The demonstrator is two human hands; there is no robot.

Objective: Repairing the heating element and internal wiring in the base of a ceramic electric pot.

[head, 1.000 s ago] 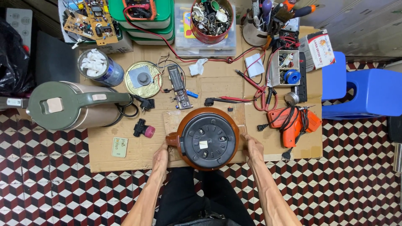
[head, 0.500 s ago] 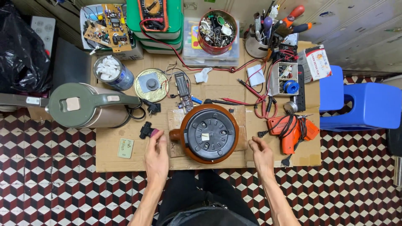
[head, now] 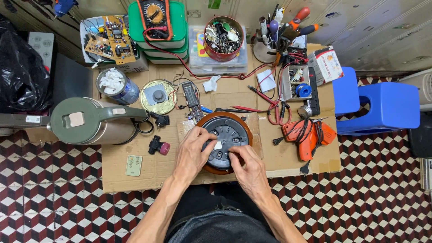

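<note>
A: While both hands rest on the round black plastic underside of the brown-bodied appliance (head: pixel 225 140), which lies upturned near the front edge of the flat brown cardboard sheet (head: pixel 135 180), note how it should handle

B: Rigid moulded shell, ribbed disc with small recesses; likely moderate weight and smooth on its curved brown rim, so it may slide on card. Best hold looks to be opposite sides of the rim, not the thin centre panel

A: Grip state?

B: Left hand (head: pixel 194 153) lies spread over the left half of the disc, fingers loosely curved, pressing rather than clamping. Right hand (head: pixel 249 167) has its fingertips drawn together at the lower centre; whether they pinch anything small, cannot tell

A: Surroundings?

B: Olive-green metal kettle with a matching lid (head: pixel 92 120) lies to the left, well apart. Orange plastic soldering gun (head: pixel 308 135) to the right, cord coiled. Small black plug with a maroon cap (head: pixel 159 146) just left of the left hand. Patterned tile floor (head: pixel 54 207) beneath
</note>
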